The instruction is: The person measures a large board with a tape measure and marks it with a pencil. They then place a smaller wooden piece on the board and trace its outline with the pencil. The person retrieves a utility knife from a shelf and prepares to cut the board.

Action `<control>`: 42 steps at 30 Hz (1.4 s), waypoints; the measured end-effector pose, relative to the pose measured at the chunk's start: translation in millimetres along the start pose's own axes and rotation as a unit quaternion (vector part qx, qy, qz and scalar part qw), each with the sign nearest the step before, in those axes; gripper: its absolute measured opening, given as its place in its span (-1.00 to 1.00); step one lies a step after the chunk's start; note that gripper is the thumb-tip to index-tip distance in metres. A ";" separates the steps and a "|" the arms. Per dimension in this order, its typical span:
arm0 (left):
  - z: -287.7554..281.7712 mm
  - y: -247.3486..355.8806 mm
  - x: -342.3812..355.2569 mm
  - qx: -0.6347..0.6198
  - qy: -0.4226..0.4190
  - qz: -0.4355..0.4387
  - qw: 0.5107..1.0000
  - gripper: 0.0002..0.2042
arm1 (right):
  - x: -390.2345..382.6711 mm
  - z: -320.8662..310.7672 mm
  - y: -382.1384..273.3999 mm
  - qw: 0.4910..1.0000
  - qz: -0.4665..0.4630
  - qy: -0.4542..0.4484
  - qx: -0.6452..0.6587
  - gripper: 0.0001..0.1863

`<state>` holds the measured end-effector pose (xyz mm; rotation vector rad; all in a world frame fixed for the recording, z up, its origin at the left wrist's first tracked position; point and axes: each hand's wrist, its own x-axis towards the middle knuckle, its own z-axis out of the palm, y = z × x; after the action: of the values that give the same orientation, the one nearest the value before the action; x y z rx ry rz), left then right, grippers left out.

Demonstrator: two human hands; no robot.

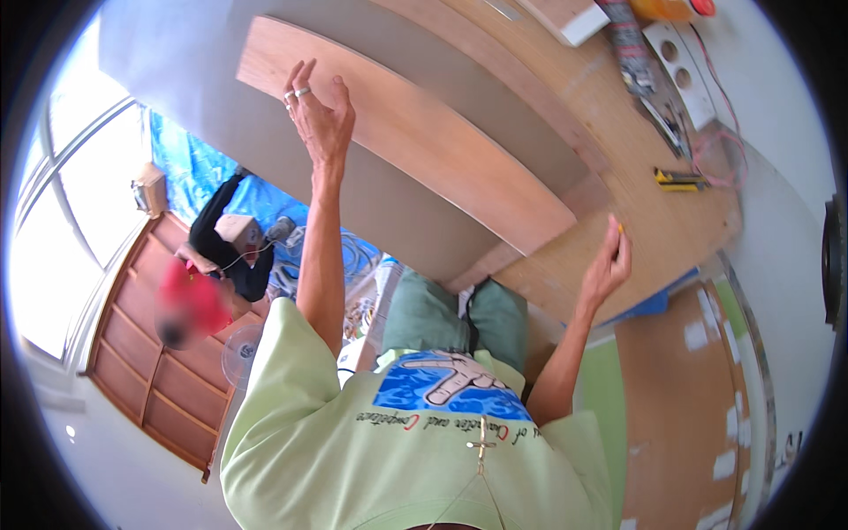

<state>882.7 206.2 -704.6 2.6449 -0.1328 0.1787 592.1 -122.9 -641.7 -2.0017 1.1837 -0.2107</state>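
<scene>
A long, light-brown wooden board point(415, 146) lies slantwise over a wide grey panel point(397, 208) on the wooden worktable point(654, 221). My left hand point(320, 119) is at the far left part of the board, fingers apart and gripping nothing; whether it touches the surface is hard to tell. Past the board's near right end, my right hand point(608, 265) is raised by the table's edge. Its thumb and fingertips pinch a small yellow-orange thing point(621, 229), mostly hidden by the fingers.
A yellow-and-black utility knife point(680, 180), a white power strip point(678, 71) and a grey cartridge tube point(625, 40) lie on the table's right side. At left, a person in red point(190, 296) sits low near a blue tarp point(177, 150). A brown framed panel point(150, 371) stands behind them.
</scene>
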 end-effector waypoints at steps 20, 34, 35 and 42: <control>61.0 69.3 -70.8 0.014 0.055 -0.090 0.994 -0.67 | 69.2 294.7 -199.2 0.881 -0.260 -0.368 0.145 -0.79; 66.0 64.2 -72.6 0.017 0.039 -0.093 0.995 -0.59 | 80.2 312.6 -205.2 0.843 -0.344 -0.408 0.073 -0.79; 64.8 64.3 -72.7 0.018 0.029 -0.094 0.995 -0.59 | 80.4 301.8 -197.5 0.842 -0.352 -0.404 0.060 -0.79; 59.9 71.4 -68.5 0.023 0.057 -0.103 0.993 -0.72 | 69.7 160.3 -101.9 0.863 -0.301 -0.405 0.017 -0.86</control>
<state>812.3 119.4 -734.4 2.6652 0.1826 0.2663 778.4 -65.6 -695.8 -2.0371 0.0122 0.2918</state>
